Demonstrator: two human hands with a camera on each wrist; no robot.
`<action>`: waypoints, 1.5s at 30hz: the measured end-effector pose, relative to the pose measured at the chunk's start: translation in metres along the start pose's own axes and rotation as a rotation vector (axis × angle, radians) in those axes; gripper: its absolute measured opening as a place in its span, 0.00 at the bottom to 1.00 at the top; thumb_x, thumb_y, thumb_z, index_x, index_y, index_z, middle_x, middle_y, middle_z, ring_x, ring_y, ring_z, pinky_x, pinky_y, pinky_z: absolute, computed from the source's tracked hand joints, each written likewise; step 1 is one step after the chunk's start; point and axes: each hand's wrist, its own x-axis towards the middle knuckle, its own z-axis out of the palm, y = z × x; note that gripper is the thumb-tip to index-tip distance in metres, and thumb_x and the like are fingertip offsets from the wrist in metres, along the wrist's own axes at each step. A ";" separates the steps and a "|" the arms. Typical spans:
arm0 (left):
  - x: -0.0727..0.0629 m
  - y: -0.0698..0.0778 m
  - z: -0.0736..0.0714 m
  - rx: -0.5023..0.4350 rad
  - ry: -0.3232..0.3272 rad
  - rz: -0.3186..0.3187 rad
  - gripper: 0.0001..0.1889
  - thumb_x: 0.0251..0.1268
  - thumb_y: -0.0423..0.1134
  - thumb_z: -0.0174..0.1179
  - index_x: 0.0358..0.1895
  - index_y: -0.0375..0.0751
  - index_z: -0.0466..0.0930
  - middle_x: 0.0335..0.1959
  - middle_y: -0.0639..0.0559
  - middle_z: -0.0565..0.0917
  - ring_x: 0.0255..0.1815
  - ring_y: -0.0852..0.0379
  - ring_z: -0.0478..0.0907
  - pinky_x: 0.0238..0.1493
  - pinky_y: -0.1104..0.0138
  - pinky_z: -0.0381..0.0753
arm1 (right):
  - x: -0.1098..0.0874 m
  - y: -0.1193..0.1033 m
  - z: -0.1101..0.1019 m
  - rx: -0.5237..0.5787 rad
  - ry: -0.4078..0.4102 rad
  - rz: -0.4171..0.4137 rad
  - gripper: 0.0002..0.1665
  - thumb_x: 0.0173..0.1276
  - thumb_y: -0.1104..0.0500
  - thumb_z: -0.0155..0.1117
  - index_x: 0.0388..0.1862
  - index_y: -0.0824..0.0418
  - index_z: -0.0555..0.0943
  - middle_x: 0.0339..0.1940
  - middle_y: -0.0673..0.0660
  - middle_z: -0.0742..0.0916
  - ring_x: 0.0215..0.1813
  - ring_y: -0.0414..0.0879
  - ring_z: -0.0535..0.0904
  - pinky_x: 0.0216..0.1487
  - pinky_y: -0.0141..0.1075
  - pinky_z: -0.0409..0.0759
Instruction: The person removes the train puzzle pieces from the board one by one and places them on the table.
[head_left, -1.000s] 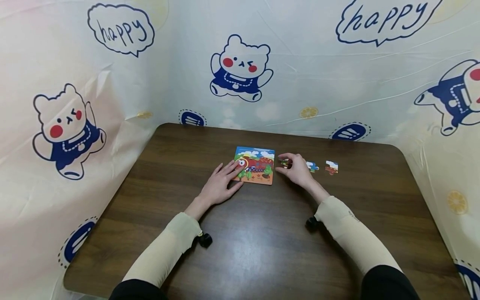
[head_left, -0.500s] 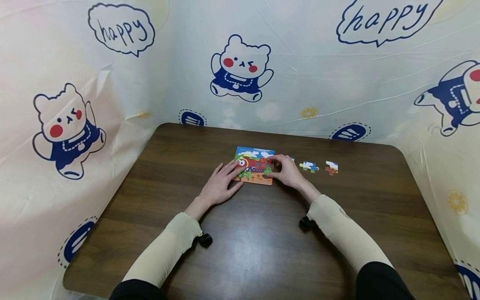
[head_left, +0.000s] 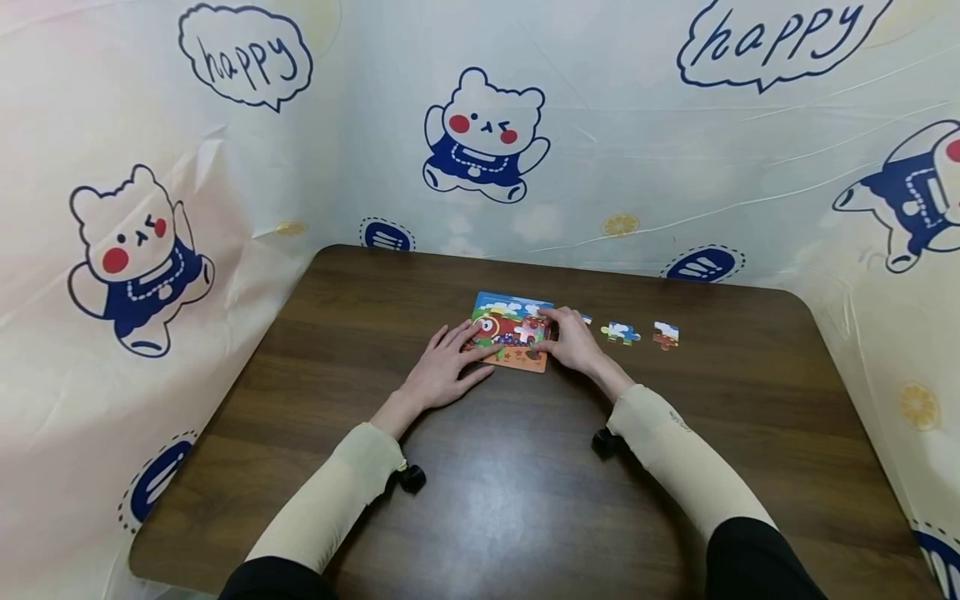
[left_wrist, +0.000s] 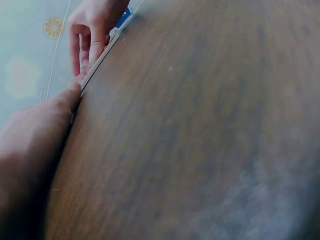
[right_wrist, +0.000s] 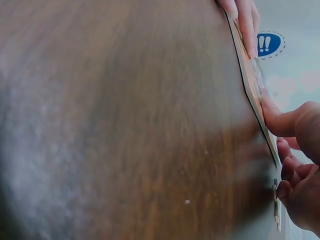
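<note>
A square jigsaw puzzle (head_left: pixel 513 310) with a red train picture lies on the table. My left hand (head_left: pixel 438 371) rests over its left edge, fingers spread and one reaching across the lower part of the picture. At the opposite edge, my right hand (head_left: pixel 572 343) pinches a puzzle piece between thumb and forefinger; the piece is mostly hidden by the fingers. Beside them, a pale jigsaw-shaped outline shows in the picture. In the right wrist view, the right thumb (right_wrist: pixel 277 120) lies along the rim of the thin board (right_wrist: pixel 251 92).
To the right on the brown table (head_left: pixel 480 483) lie two loose puzzle pieces, a blue-and-white one (head_left: pixel 621 333) and a red-and-blue one (head_left: pixel 666 335). Another piece (head_left: pixel 587 318) is partly hidden behind the right hand. A printed cloth (head_left: pixel 585 200) stands around the table.
The right hand has moved left from the loose pieces to the puzzle's right edge. A pale outline now shows in the picture. A left finger has shifted further over the puzzle.
</note>
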 end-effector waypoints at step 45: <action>-0.002 0.002 -0.001 -0.021 0.013 -0.005 0.28 0.85 0.64 0.53 0.82 0.70 0.73 0.90 0.46 0.63 0.94 0.44 0.53 0.92 0.38 0.48 | -0.007 -0.003 0.003 0.134 0.062 -0.008 0.31 0.76 0.63 0.75 0.75 0.65 0.81 0.49 0.64 0.91 0.41 0.51 0.81 0.44 0.40 0.77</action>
